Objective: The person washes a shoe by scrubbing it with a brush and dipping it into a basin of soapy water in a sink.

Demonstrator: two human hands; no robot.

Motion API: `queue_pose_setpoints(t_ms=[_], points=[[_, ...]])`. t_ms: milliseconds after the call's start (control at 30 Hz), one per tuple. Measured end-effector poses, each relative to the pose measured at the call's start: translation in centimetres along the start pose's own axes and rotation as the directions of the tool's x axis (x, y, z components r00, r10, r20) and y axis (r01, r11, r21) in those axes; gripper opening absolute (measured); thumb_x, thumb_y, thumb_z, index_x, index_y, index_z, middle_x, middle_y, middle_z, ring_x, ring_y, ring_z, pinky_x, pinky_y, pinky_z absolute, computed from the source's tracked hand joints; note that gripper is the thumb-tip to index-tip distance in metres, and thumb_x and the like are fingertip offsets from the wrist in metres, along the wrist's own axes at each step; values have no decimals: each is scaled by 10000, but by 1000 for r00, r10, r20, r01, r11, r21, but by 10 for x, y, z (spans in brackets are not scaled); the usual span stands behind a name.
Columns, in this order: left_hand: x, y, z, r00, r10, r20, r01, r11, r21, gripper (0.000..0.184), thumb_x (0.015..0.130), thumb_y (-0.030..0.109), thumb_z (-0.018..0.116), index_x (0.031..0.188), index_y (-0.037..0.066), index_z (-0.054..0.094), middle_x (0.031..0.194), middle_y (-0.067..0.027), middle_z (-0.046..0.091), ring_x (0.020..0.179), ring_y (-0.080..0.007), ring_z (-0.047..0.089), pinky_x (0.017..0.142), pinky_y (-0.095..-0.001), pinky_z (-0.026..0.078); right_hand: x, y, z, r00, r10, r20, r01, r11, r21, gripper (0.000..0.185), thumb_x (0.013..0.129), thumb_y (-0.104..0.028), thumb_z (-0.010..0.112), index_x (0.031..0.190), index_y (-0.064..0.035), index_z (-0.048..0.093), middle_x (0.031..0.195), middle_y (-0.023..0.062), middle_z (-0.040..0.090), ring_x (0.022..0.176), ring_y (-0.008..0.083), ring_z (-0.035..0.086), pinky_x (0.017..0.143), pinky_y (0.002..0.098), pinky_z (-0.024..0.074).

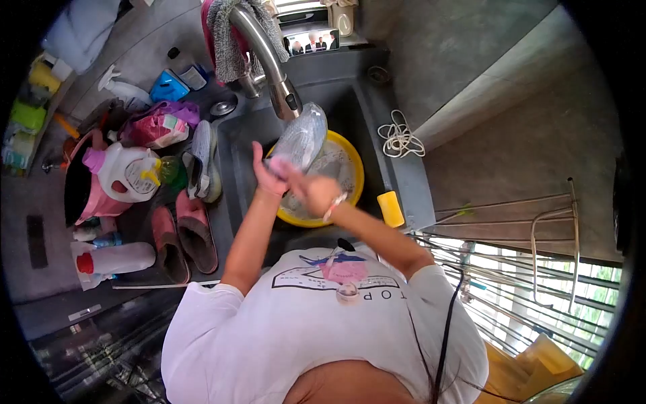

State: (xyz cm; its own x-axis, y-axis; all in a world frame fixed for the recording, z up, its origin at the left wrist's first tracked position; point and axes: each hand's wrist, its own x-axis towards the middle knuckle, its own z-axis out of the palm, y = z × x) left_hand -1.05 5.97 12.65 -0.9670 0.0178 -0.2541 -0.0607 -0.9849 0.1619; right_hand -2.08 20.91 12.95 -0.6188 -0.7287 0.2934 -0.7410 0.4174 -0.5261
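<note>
Over the yellow basin [359, 176], a grey shoe [306, 135] is seemingly supported by the left hand [268, 176], thumb spread, finger closure obscured; the grip of the blurred right hand [317, 193] cannot be told. Probably light, soft, slippery, it is best grasped around its middle.

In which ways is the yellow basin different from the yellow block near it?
The basin is round and open; the block is roughly rectangular. The basin is much larger than the block. The basin stands in the sink, while the block lies on the sink's edge. Both are yellow.
</note>
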Motion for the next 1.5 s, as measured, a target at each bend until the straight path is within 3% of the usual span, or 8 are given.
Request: queue_pose_setpoints(t_ms=[400, 533, 700, 900, 1067, 1200, 1400, 1500], points=[[-12, 1, 8, 1000, -14, 3, 14, 1000, 15, 917, 782, 734, 352, 1303, -18, 401, 1318, -167, 450, 1213, -321, 430, 1056, -432, 280, 2, -3, -21, 988, -97, 117, 96, 995, 14, 405, 875, -296, 481, 1262, -177, 468, 619, 135, 599, 504, 316, 578, 465, 438, 452], [-9, 2, 15, 1000, -8, -21, 9, 1000, 24, 907, 787, 725, 356, 1299, -22, 407, 1317, -168, 452, 1218, -323, 424, 1051, -439, 283, 39, 40, -56, 968, 220, -118, -232, 968, -98, 377, 890, -270, 462, 1260, -198, 470, 647, 132, 605, 513, 293, 586, 432, 416, 442], [-9, 5, 4, 998, -23, 57, 21, 999, 39, 928, 766, 739, 371, 1277, -33, 426, 1305, -171, 462, 1182, -328, 457, 1025, -443, 316, 4, 2, -15, 983, -149, 107, 150, 989, -1, 386, 889, -276, 462, 1263, -178, 466, 638, 144, 601, 525, 305, 588, 435, 435, 438], [-4, 2, 12, 1000, 14, -20, -14, 1000, -12, 926, 744, 729, 434, 1253, -45, 444, 1253, -173, 507, 1150, -329, 484, 1020, -439, 328, 41, 34, -49, 969, 189, -160, -199, 979, -44, 411, 870, -321, 489, 1273, -246, 457, 621, 128, 606, 510, 303, 589, 461, 451, 456], [-7, 7, 5, 998, -56, 25, 55, 998, 19, 909, 730, 706, 482, 1247, -41, 454, 1290, -172, 472, 1182, -305, 455, 1027, -438, 318, 19, 1, -33, 988, -94, 126, 116, 975, -188, 459, 889, -334, 473, 1327, -220, 397, 573, 123, 579, 467, 290, 571, 420, 421, 444], [-9, 4, 14, 1000, -3, 21, 3, 1000, -6, 883, 762, 682, 442, 1296, -21, 407, 1323, -146, 451, 1200, -317, 438, 1051, -425, 281, 57, 36, -66, 969, 211, -124, -225, 968, -112, 453, 872, -287, 497, 1311, -195, 434, 620, 134, 596, 506, 313, 569, 465, 417, 441], [-4, 11, -10, 959, -118, 259, 116, 993, 21, 807, 762, 668, 466, 1193, -13, 518, 1198, -150, 554, 1097, -303, 524, 1003, -424, 352, 23, 7, -38, 988, -54, 148, 71, 991, -109, 457, 871, -317, 494, 1315, -261, 405, 616, 155, 600, 540, 317, 606, 470, 441, 466], [-4, -1, 14, 1000, 4, -22, -4, 1000, -12, 796, 776, 654, 462, 1194, -21, 515, 1187, -158, 562, 1084, -310, 536, 995, -423, 362, 55, 35, -70, 976, 211, -63, -218, 963, -161, 421, 881, -303, 480, 1289, -209, 437, 625, 162, 602, 546, 313, 609, 478, 440, 474]])
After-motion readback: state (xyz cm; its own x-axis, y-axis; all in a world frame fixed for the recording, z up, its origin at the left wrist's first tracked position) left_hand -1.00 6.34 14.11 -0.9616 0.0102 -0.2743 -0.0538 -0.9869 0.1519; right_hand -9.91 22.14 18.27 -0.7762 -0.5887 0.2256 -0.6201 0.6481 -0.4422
